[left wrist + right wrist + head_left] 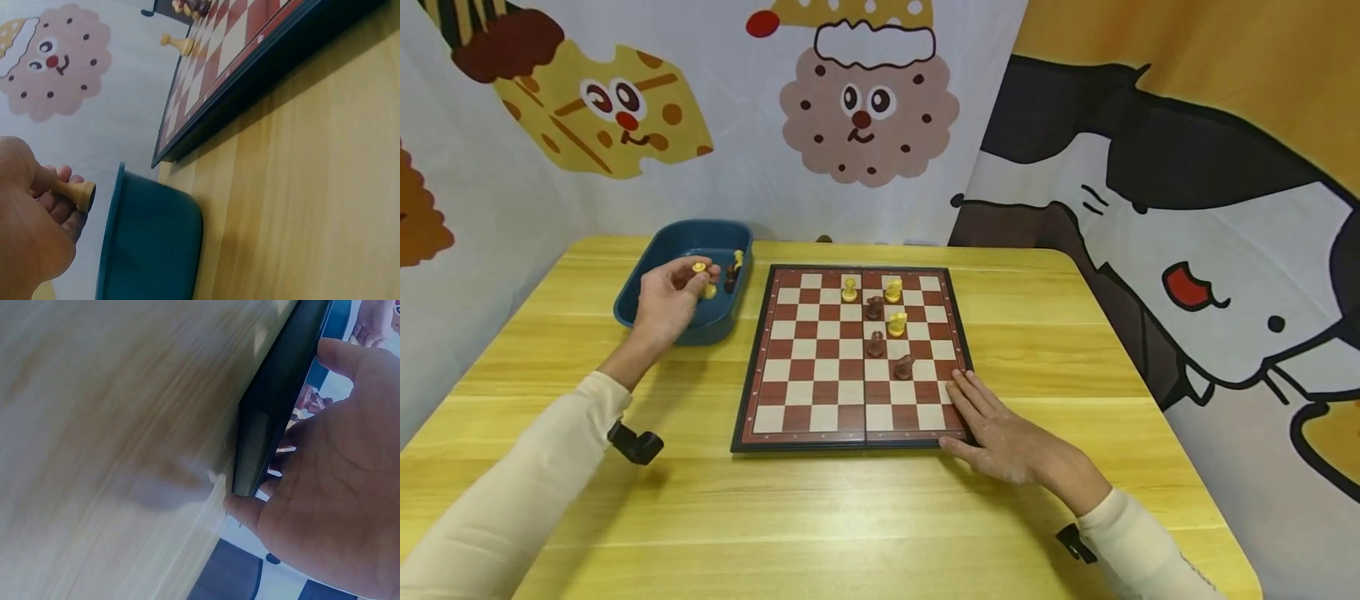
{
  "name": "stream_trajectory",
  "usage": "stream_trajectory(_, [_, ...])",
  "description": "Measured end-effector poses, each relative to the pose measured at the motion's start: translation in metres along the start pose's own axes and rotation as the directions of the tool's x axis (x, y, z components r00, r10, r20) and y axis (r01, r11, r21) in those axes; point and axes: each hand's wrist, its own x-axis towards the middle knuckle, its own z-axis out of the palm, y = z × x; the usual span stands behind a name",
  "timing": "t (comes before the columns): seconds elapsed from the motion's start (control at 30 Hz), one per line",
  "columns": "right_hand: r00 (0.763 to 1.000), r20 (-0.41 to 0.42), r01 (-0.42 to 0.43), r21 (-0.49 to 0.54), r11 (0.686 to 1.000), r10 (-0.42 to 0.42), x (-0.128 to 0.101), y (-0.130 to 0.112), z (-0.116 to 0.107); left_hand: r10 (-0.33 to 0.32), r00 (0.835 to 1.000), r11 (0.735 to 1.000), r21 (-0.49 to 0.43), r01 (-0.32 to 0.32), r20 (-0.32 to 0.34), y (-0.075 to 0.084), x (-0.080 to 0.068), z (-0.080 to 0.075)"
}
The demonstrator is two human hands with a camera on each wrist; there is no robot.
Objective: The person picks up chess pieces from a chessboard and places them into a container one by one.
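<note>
Above the blue plastic basin [715, 333], my left hand [666, 300] pinches a pale yellow chess piece [78, 193] between thumb and fingers. The fingers hide much of the piece, so I cannot tell its kind; its dark underside shows in the left wrist view. My right hand [1003, 437] rests with fairly straight fingers on the near right corner of the chessboard [775, 400]. Standing on the board are a yellow pawn [848, 290], two yellow knights [897, 325], a dark knight [903, 367] and two other dark pieces [876, 344].
A few yellow and dark chess pieces [731, 279] lie inside the basin along its right side. Basin and board stand on a wooden table [820, 525], the basin left of the board. A printed cloth [730, 92] hangs behind the table and along its right side.
</note>
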Motion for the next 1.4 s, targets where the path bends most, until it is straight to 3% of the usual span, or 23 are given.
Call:
stream_trajectory(0.2, [1.0, -0.011, 0.004, -0.022, 1.0, -0.004, 0.002, -0.001, 0.0, -0.028, 1.0, 0.999, -0.02, 0.028, -0.004, -0.002, 0.008, -0.004])
stream_trajectory(0.37, [1.0, -0.017, 0.011, -0.017, 1.0, -0.011, 0.003, -0.001, 0.003, -0.04, 0.999, 0.998, -0.039, 0.04, 0.006, -0.005, 0.006, -0.006])
stream_trajectory(0.57, [1.0, -0.001, -0.007, -0.026, 1.0, 0.007, 0.002, -0.003, 0.004, 0.012, 0.999, 0.995, -0.097, -0.016, -0.043, -0.001, 0.003, -0.001])
stream_trajectory(0.7, [1.0, 0.001, -0.019, -0.029, 0.999, 0.019, 0.001, -0.003, 0.003, 0.059, 0.997, 0.989, -0.133, -0.064, -0.041, 0.005, 0.0, 0.006])
stream_trajectory(1.03, [1.0, -0.004, -0.021, -0.035, 0.999, 0.021, 0.0, -0.002, 0.005, 0.115, 0.992, 0.962, -0.254, -0.096, 0.06, 0.013, -0.007, 0.024])
stream_trajectory(1.4, [1.0, -0.003, -0.024, -0.035, 0.999, 0.024, 0.001, -0.001, 0.005, 0.135, 0.977, 0.932, -0.355, -0.068, 0.167, 0.018, -0.009, 0.045])
